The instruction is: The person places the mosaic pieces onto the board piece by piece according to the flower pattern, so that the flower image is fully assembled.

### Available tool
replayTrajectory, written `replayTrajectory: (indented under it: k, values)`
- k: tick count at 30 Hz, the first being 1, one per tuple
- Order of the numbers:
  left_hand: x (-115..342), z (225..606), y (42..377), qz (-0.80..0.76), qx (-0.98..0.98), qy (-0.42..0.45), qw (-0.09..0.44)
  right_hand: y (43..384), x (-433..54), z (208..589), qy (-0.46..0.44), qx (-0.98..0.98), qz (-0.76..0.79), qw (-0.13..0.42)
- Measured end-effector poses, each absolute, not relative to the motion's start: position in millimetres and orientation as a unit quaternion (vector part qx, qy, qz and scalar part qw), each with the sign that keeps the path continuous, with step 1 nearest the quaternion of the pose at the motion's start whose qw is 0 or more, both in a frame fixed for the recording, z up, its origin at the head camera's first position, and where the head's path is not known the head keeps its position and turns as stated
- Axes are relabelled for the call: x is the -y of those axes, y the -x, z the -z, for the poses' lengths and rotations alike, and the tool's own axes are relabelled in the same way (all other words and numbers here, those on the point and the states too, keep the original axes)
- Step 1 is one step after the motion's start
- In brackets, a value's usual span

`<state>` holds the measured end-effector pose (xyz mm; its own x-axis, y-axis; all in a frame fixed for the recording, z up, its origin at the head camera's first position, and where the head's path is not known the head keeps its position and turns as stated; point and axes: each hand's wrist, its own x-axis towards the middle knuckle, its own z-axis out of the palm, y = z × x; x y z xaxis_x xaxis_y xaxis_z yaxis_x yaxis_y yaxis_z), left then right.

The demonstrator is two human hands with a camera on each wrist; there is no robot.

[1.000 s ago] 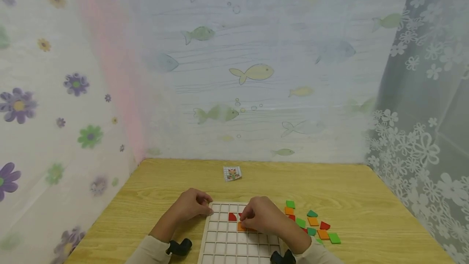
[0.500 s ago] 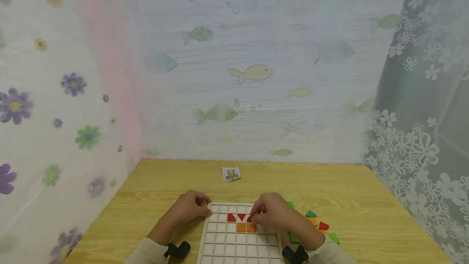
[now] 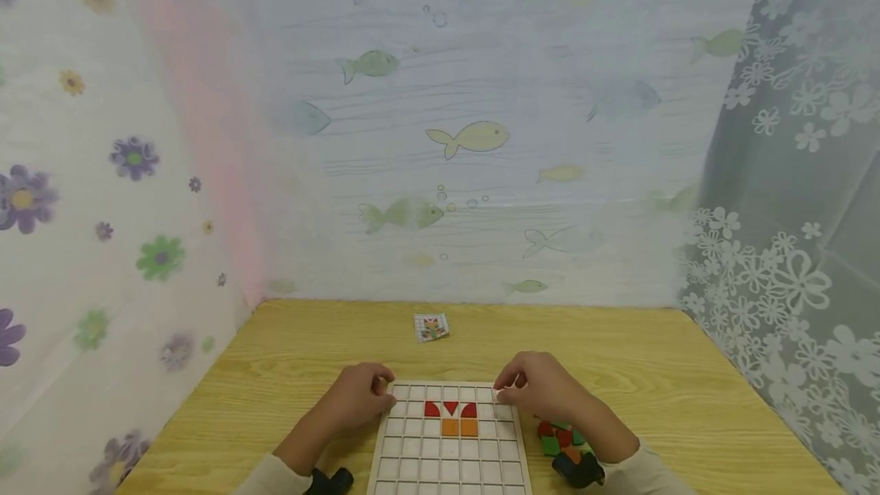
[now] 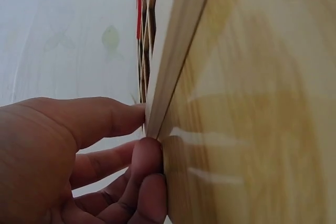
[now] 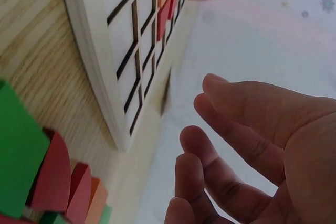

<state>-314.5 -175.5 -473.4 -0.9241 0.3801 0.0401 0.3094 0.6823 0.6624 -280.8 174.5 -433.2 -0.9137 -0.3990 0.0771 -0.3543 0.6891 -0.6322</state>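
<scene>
A pale wooden grid board [image 3: 412,447] lies in front of me. Across one of its upper rows run a red quarter-circle tile [image 3: 431,409], a red triangle tile [image 3: 450,408] and a second red quarter-circle [image 3: 470,410]. Two orange square tiles [image 3: 450,427] fill cells directly below. My left hand [image 3: 360,397] pinches the board's far left corner; the left wrist view shows the thumb [image 4: 123,118] at its edge and curled fingers against the corner. My right hand [image 3: 543,388] hovers by the far right corner, fingers loosely bent, nothing between them in the right wrist view.
Loose green, red and orange tiles [image 3: 551,445] lie on the table right of the board, partly hidden by my right forearm. A small patterned card [image 3: 431,327] lies behind the board. A fish-print curtain [image 3: 474,197] hangs along the table's back edge.
My right hand has left the right red quarter-circle in its cell and moved right and away to the board's far right corner. The left hand stays at its corner.
</scene>
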Motion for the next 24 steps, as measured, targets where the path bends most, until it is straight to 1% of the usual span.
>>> replayTrajectory:
  k: [4, 12, 17, 20, 24]
  values:
    - [175.7, 471.5, 318.9, -0.320, -0.923, -0.209, 0.045, 287.2, -180.9, 434.7, 0.193, -0.920, 0.339, 0.021]
    - [179.9, 466.5, 323.2, -0.253, -0.935, -0.247, 0.011, 304.9, -191.1, 439.9, 0.150, -0.923, 0.353, 0.008]
    - [182.5, 462.8, 329.7, -0.191, -0.938, -0.290, 0.001, 314.8, -197.5, 442.4, 0.121, -0.925, 0.361, -0.001]
    - [183.9, 459.6, 335.6, -0.159, -0.938, -0.308, 0.004, 320.9, -201.6, 444.1, 0.116, -0.924, 0.363, -0.005]
    - [186.5, 455.9, 344.5, -0.145, -0.940, -0.308, 0.027, 329.6, -206.6, 446.3, 0.109, -0.926, 0.362, -0.008]
